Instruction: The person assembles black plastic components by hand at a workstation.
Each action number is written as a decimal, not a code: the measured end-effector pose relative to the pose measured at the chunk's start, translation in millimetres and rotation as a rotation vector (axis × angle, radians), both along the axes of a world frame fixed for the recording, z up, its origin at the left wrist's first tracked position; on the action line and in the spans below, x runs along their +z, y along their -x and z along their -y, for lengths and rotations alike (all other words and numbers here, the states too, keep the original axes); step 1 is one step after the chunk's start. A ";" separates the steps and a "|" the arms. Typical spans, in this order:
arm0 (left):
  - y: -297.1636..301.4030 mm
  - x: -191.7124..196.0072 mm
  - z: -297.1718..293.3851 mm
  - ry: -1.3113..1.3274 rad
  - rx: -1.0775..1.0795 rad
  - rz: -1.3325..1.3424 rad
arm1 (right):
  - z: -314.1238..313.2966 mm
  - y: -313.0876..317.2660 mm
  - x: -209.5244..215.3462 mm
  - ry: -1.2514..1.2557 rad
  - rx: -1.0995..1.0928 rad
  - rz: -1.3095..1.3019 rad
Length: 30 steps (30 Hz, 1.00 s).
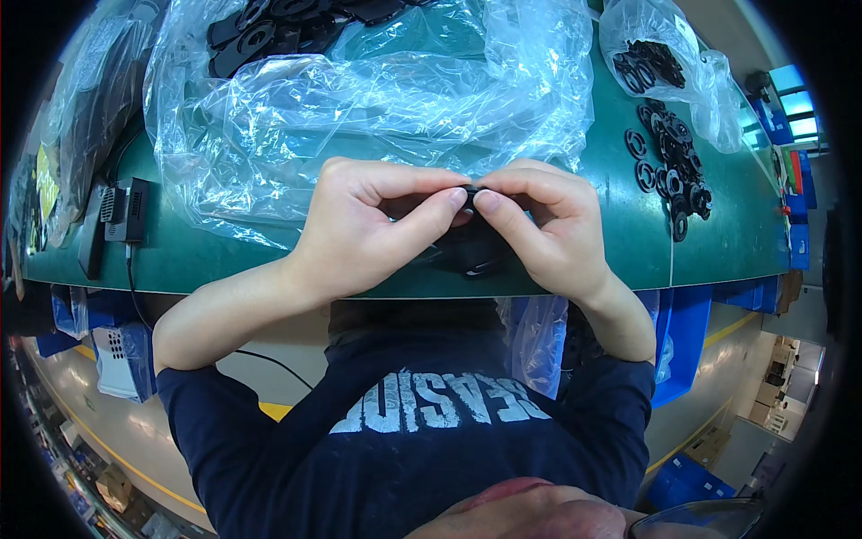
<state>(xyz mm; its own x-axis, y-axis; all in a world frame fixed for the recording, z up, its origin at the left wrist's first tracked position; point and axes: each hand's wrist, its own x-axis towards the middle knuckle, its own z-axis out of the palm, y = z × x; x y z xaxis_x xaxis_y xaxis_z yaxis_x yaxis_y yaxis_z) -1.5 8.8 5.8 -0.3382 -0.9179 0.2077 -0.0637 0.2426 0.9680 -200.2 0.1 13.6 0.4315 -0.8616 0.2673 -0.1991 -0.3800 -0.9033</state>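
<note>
Both my hands meet above the near edge of the green table point(269, 267). The thumb and fingers of my left hand point(368, 216) pinch one side of a small black ring-like part point(470, 192). On its other side, my right hand point(548, 216) grips it the same way. Fingertips cover most of the part, so its full shape is hidden. Just below the fingers, a larger dark shiny black piece point(476, 256) shows at the table edge; I cannot tell whether it is joined to the small part.
Beyond my hands spreads a clear plastic bag point(359, 103) with flat black parts point(256, 38) on it. To the right lie loose black rings point(673, 166) and a bag of black parts point(651, 67). A small black device point(126, 211) with a cable stands left. A blue bin point(682, 346) sits below right.
</note>
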 end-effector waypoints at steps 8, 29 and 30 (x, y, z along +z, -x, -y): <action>-1.1 7.2 1.4 0.147 -0.022 0.154 | 0.3 -1.7 -1.4 0.251 -0.044 -0.090; 2.4 -5.5 4.2 -0.288 -0.129 -0.192 | 7.7 -3.9 7.3 0.329 -0.210 -0.065; 2.9 -6.8 3.2 -0.287 -0.130 -0.193 | 6.1 -5.9 11.1 0.431 -0.239 -0.141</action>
<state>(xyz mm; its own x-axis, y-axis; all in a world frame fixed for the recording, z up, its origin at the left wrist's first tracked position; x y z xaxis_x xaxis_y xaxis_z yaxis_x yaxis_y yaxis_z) -4.4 5.6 -1.0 -0.4355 -0.9000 0.0194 0.1398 -0.0463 0.9891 -194.4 -6.0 24.6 0.2928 -0.7651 0.5734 -0.4345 -0.6407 -0.6330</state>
